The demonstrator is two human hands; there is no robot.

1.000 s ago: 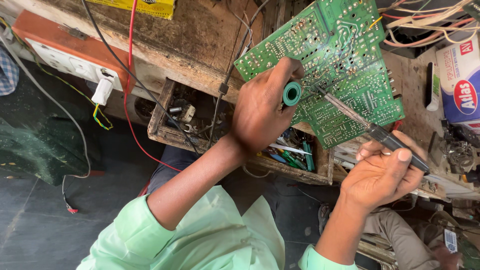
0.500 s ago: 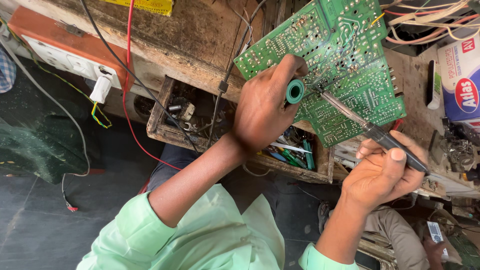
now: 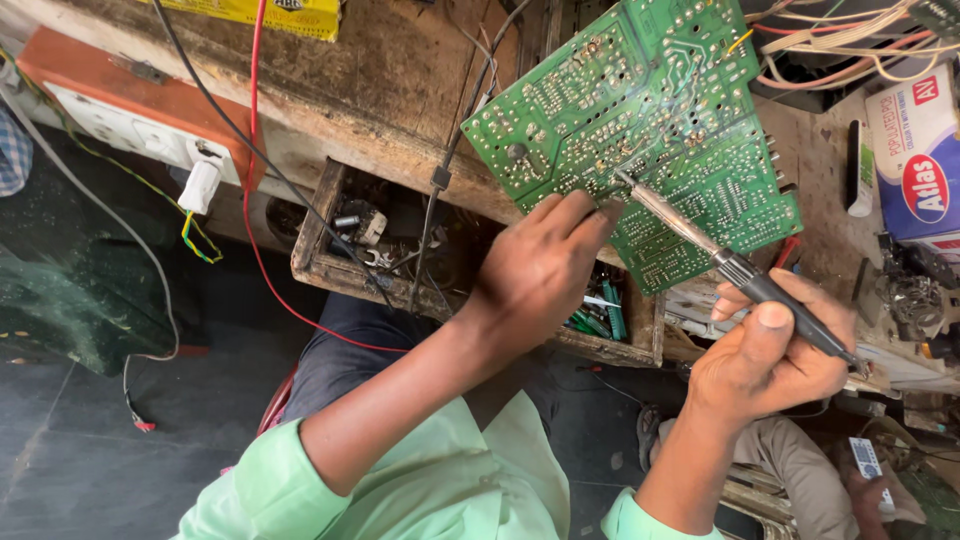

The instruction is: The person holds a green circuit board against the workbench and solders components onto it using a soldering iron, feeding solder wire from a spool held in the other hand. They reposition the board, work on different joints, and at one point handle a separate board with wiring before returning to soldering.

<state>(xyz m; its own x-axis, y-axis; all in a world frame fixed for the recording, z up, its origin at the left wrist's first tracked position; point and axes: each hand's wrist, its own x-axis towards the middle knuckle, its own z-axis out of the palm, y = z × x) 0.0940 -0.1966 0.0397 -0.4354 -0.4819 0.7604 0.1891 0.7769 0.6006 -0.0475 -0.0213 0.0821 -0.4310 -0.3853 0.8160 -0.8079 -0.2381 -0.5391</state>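
Your left hand (image 3: 540,265) pinches the lower edge of the green circuit board (image 3: 640,130) at upper centre of the frame. Your right hand (image 3: 770,355) is closed around a soldering iron (image 3: 745,275), its tip touching the board. A yellow box (image 3: 265,12) sits at the top edge; a white carton with a red oval label (image 3: 915,150) lies at upper right. An orange-and-white switchboard (image 3: 120,105) hangs at upper left on the worn wooden workbench (image 3: 400,80), above an open drawer (image 3: 330,240) and dark floor (image 3: 80,460).

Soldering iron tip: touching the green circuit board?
Touching. The head view shows the soldering iron, gripped in the right hand, with its tip resting on the circuit board beside the left hand fingertips.
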